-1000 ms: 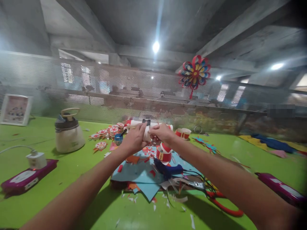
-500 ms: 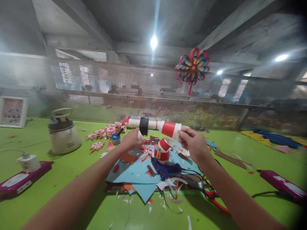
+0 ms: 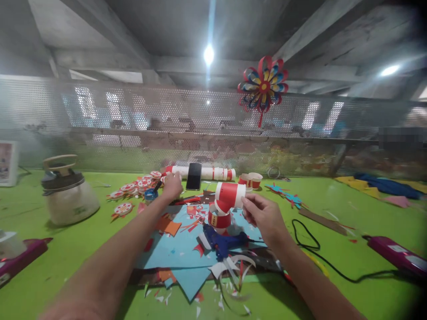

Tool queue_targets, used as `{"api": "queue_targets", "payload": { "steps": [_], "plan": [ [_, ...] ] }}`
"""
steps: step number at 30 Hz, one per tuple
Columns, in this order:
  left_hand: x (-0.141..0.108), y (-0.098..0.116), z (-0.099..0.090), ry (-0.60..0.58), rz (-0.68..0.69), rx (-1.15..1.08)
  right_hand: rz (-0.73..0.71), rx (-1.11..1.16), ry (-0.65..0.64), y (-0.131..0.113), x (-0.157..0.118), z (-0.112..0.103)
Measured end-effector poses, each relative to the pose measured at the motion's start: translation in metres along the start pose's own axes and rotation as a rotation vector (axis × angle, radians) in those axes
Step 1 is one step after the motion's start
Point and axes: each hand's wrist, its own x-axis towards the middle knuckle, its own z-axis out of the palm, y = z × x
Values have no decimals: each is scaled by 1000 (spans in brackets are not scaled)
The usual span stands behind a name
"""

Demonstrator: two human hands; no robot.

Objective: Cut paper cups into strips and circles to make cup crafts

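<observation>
My right hand [image 3: 263, 218] pinches the rim of a red-and-white paper cup [image 3: 230, 194], which lies sideways in the air. Just below it, on the blue paper, stands a red-banded cup piece [image 3: 219, 219], with another red part tilted on top. My left hand [image 3: 172, 186] is stretched out to the far left, fingers bent, beside the pile of red-and-white discs [image 3: 144, 183]. What those fingers hold, if anything, is hidden. A blue glue gun [image 3: 223, 242] lies in front of the cup piece. Behind are a long stack of white cups [image 3: 208, 173] and a black phone [image 3: 194, 176].
Blue paper sheets [image 3: 160, 253] carry red and orange scraps. A small blue jar [image 3: 151, 194] stands by the discs, with a large jug [image 3: 68, 195] at left. Two short cups [image 3: 255, 180] stand behind. A black cord [image 3: 347, 275] runs to the purple power strip [image 3: 395, 255] at right.
My left hand has moved left, away from the middle toward the discs. My right hand has brought the cup lower and nearer, over the standing piece. The view has shifted slightly.
</observation>
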Motion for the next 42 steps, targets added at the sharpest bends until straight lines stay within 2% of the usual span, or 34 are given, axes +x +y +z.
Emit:
{"api": "queue_targets", "payload": {
  "steps": [3, 5, 9, 11, 14, 18, 23, 27, 29, 31, 34, 35, 36, 39, 42],
  "plan": [
    [-11, 23, -6, 86, -12, -214, 11, 2, -19, -2, -3, 1],
    [-25, 42, -15, 77, 5, -390, 16, 7, -35, -5, -6, 2],
    [-78, 75, -35, -93, 67, -766, 7, 15, -89, -11, -15, 6],
    [-106, 85, -41, -189, 78, -1003, -10, 11, -127, -14, -20, 10],
    [-133, 94, -44, -242, 54, -1227, -49, -8, -191, -14, -29, 18],
    [-141, 99, -42, -283, -61, -1656, -121, -68, -279, -7, -41, 28],
    [-145, 104, -39, -260, -162, -1777, -270, -237, -307, 3, -50, 36],
    [-147, 99, -36, -228, -185, -1813, -380, -401, -312, -5, -52, 35],
    [-145, 91, -36, -219, -238, -1825, -413, -482, -304, -15, -51, 21],
    [-143, 83, -39, -201, -318, -1849, -400, -580, -258, -26, -47, -5],
    [-138, 74, -46, -56, -415, -1888, -287, -778, -171, -37, -40, -62],
    [-136, 73, -48, 8, -428, -1901, -235, -857, -163, -40, -40, -82],
    [-135, 73, -51, 23, -435, -1914, -187, -932, -172, -42, -41, -100],
    [-132, 73, -53, 56, -445, -1923, -87, -1119, -309, -43, -57, -133],
    [-133, 73, -48, 18, -448, -1906, -60, -1227, -504, -34, -78, -135]
  ]
}}
